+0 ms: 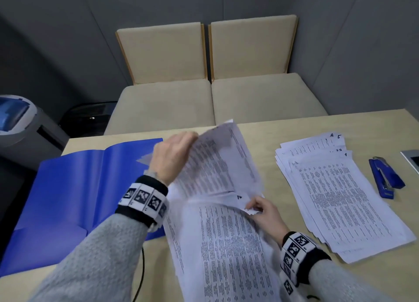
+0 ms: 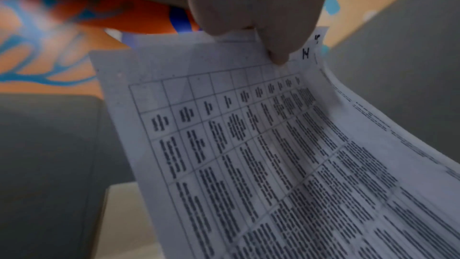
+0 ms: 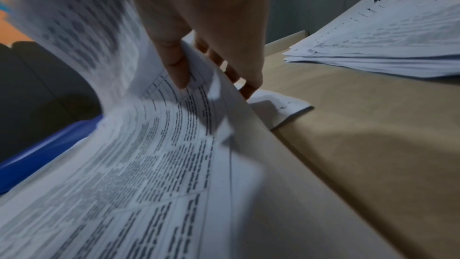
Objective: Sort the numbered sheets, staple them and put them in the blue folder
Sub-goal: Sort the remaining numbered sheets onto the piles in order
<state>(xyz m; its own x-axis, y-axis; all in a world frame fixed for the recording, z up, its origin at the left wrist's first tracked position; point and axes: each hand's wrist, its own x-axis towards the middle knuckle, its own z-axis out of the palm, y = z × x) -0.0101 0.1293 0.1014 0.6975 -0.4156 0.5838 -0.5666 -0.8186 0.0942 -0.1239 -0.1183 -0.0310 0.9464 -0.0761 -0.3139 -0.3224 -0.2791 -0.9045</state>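
Observation:
A pile of printed sheets (image 1: pixel 229 245) lies on the table before me. My left hand (image 1: pixel 174 156) holds several sheets (image 1: pixel 215 163) lifted and curled back by their top edge; in the left wrist view its fingers (image 2: pixel 273 46) pinch that edge next to a handwritten number. My right hand (image 1: pixel 260 208) pinches the top right corner of a sheet lower in the pile (image 3: pixel 196 78), thumb on top. A second, fanned pile of numbered sheets (image 1: pixel 340 199) lies to the right, sheet 1 uppermost. The blue folder (image 1: pixel 74 193) lies open at the left. A blue stapler (image 1: pixel 385 177) sits at the far right.
The wooden table (image 1: pixel 272 129) ends just beyond the papers, with two beige chairs (image 1: pixel 204 93) behind it. A grey bin with a blue lid (image 1: pixel 15 118) stands at the left. A tablet corner (image 1: pixel 412 159) shows at the right edge. A black cable (image 1: pixel 140 274) runs off the near edge.

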